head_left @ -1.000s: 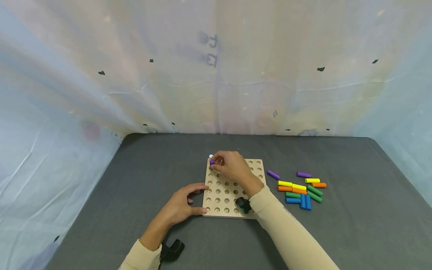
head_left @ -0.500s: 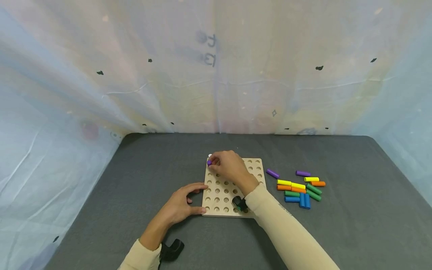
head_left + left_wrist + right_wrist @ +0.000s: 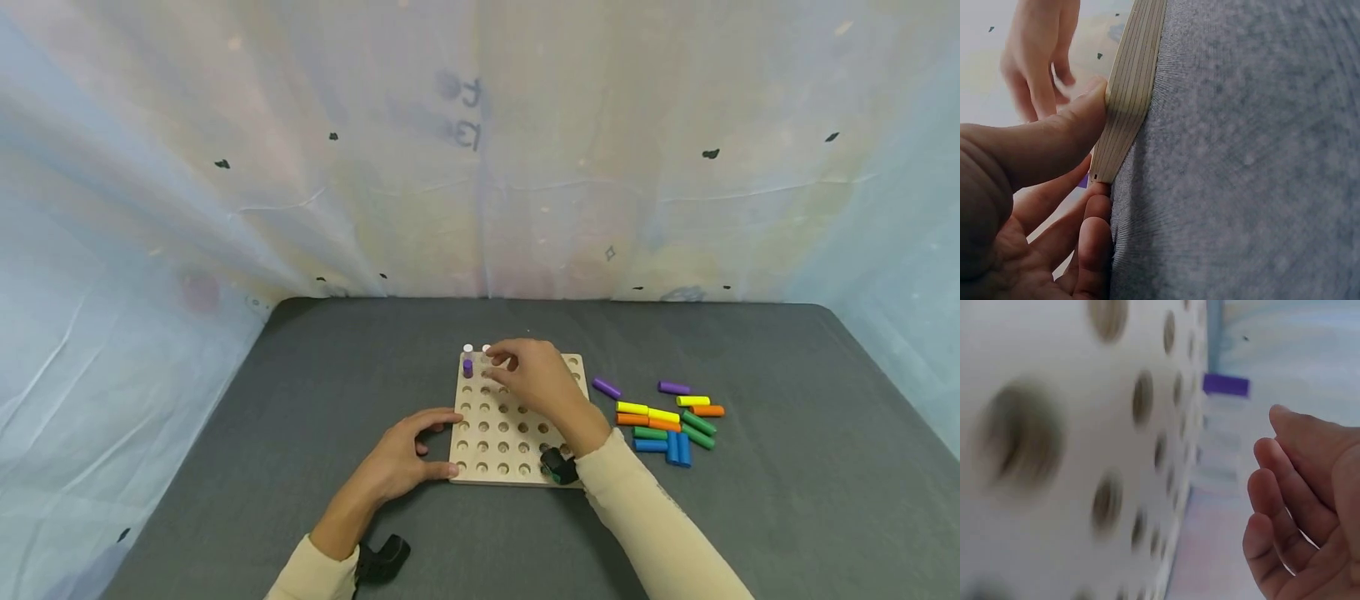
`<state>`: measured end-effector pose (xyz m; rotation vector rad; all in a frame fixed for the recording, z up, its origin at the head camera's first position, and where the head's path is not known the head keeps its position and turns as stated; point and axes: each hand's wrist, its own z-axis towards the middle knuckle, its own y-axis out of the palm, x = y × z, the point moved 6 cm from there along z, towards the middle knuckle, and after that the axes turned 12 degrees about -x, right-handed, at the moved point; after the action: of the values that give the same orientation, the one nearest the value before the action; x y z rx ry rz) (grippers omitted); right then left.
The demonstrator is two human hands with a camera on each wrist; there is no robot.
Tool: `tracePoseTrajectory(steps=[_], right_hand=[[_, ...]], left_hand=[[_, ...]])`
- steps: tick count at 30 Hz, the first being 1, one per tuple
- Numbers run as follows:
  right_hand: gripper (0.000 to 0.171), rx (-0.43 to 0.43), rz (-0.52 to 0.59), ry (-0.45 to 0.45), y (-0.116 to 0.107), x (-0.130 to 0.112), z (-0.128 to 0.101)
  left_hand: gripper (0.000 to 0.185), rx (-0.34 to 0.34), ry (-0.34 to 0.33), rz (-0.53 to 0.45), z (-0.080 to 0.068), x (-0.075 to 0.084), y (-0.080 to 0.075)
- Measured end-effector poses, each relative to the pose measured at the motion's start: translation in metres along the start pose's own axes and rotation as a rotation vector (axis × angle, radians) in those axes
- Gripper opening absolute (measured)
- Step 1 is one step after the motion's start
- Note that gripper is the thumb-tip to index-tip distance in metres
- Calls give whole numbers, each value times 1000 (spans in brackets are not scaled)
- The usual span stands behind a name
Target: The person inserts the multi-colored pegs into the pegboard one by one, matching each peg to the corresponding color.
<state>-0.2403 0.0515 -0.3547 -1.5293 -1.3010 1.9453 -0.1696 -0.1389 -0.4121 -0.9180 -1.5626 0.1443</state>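
A pale wooden pegboard (image 3: 492, 427) with rows of round holes lies flat on the grey table. My left hand (image 3: 401, 457) rests against its left side, thumb at the near corner and fingers farther along; the left wrist view shows the thumb (image 3: 1088, 109) on the layered edge. A purple peg (image 3: 468, 368) stands upright in the leftmost hole, just in front of a white peg (image 3: 468, 348). Over the board, right of the purple peg, is my right hand (image 3: 536, 377), holding nothing, its fingers apart from that peg in the right wrist view. The hand covers part of the back row.
Right of the board lie loose pegs: purple ones (image 3: 607, 388), yellow ones (image 3: 632, 408), orange ones (image 3: 707, 411), green ones (image 3: 699, 437) and blue ones (image 3: 650, 446). A pale patterned curtain (image 3: 555, 167) hangs behind the table.
My right hand has let go of the purple peg, which now stands in the board, and has drawn back to the right. The left hand stays at the board's edge.
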Motion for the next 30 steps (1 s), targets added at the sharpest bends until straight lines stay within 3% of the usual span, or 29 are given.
tracePoseTrajectory(steps=[4,10,17,22,30], right_hand=[[29,45,16,25,-17,13,-30],[29,91,-46,71,-36,44,-79],[32,110,-65,160,-61,78,-129],[40,106,-110,245,-72,100,-149],[43,111,-166,273,-83,134,-156]], left_hand=[[64,12,0,2,-1,-1,-2],[63,16,-16,-1,-5,-2,-2],[63,21,-19,-14,-8,-2,-3],[63,22,-27,-12,-10,-3,-3],[62,10,3,-6,-7,0,-1]])
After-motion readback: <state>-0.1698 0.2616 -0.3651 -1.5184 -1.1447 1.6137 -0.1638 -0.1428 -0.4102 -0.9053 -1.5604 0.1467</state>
